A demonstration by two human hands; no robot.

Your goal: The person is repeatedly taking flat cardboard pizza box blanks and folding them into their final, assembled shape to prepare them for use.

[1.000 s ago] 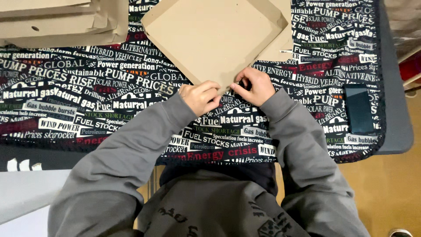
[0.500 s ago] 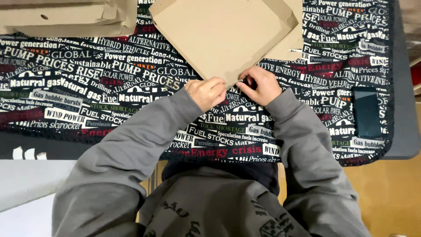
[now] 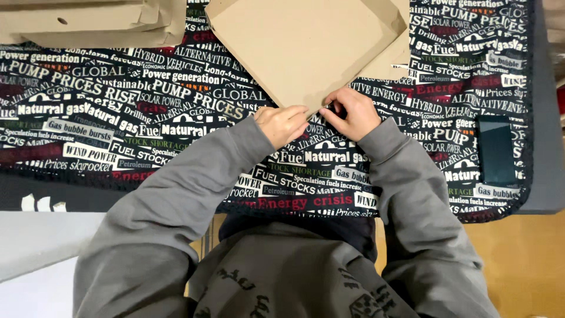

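Risk, corner slip: both hands work the one near corner of the flat cardboard box [image 3: 306,50]; in my judgement a sideways tug there could pull the folded edge out of line, since nothing else pins the sheet.
Risk, crease: the corner is thin card; a hard pinch may crush or tear it rather than fold it clean.
Risk, cloth drag: the box lies on the printed table cloth [image 3: 106,118]; if the cloth bunches under a push toward 12 o'clock, the whole sheet could slide away.
Risk, flap: a loose flap [image 3: 391,62] juts at the box's 4 o'clock edge; it could catch or spring open if the sheet turns.
Box position: at 12 o'clock from the person, turned diamond-wise, its near corner pointing to 6 o'clock and meeting the hands.
Left hand [image 3: 282,125]: curled, knuckles up, fingertips pressed down onto the cardboard corner at its 7 o'clock side.
Right hand [image 3: 352,112]: fingers bent inward, pinching the corner's edge from the 5 o'clock side; what sits under the fingertips I cannot tell.
Hands together: near touching, thumbs toward each other.
Arms: both in grey sleeves [image 3: 194,182], elbows wide, forearms converging toward 12 o'clock.
Nearby: stack of flat cardboard [image 3: 94,23] at 10 o'clock; dark phone-like slab [image 3: 497,150] at 3 o'clock, well apart.
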